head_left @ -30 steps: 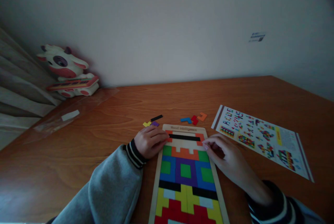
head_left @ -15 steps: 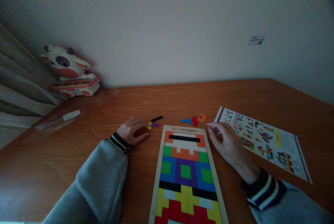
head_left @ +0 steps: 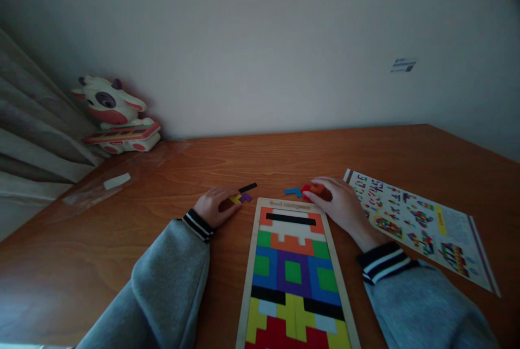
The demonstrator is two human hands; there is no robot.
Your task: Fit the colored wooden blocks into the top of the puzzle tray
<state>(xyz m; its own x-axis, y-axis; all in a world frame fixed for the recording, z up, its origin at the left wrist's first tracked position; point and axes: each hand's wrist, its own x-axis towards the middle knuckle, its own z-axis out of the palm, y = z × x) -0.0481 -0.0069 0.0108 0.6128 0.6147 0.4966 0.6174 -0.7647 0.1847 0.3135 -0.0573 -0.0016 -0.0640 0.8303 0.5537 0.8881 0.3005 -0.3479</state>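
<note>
A wooden puzzle board [head_left: 257, 224], printed with lettering along its top rim, lies between my hands, filled with colourful flat blocks. A black bar [head_left: 291, 219] sits across a white area near its top. Left of the board, the thumb and index finger of my left hand [head_left: 213, 207] close around a yellow puzzle piece [head_left: 234, 199]. Touching that piece is a purple piece [head_left: 246, 197], with a black stick piece [head_left: 248, 187] just behind. At the board's top right, my right hand [head_left: 339, 202] has thumb and fingers around an orange puzzle piece [head_left: 317, 189]. Beside it lie a red piece [head_left: 305, 190] and a blue piece [head_left: 292, 192].
A printed pattern sheet [head_left: 422, 224] lies on the table at right, partly behind my right hand. At the back left stand a cow-shaped toy keyboard [head_left: 122, 116] and a white strip [head_left: 117, 181] near the curtain [head_left: 36, 127]. The wall [head_left: 260, 51] bounds the table's far edge.
My right hand has moved left from beside the board's corner and closed around the orange piece. My left hand's fingers have come in around the yellow piece. The view has shifted slightly.
</note>
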